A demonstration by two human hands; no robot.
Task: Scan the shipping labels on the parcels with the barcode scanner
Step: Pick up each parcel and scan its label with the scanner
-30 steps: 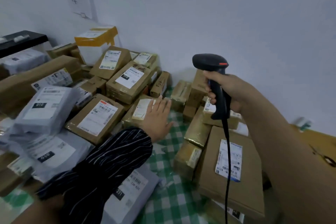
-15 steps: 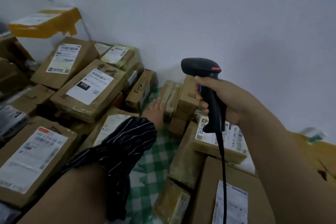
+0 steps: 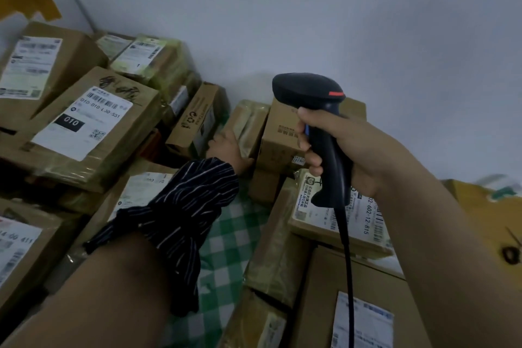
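Black plastic pistol-grip barcode scanner [image 3: 305, 90] sits centre-right in the head view, with the right hand [image 3: 361, 150] wrapped firmly round its handle. Left hand [image 3: 226, 147], mid-frame, touches a small tape-wrapped brown cardboard parcel [image 3: 251, 121]; can't tell if the fingers curl round it. I'd turn that parcel label-up first, then tilt the scanner down square to the barcode.

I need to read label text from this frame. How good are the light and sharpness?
Head view: dim, flat light with no glare; the 010 label reads sharply. Same head view: the lower-left label and lower-right label are smeared, and the left hand is blurred.
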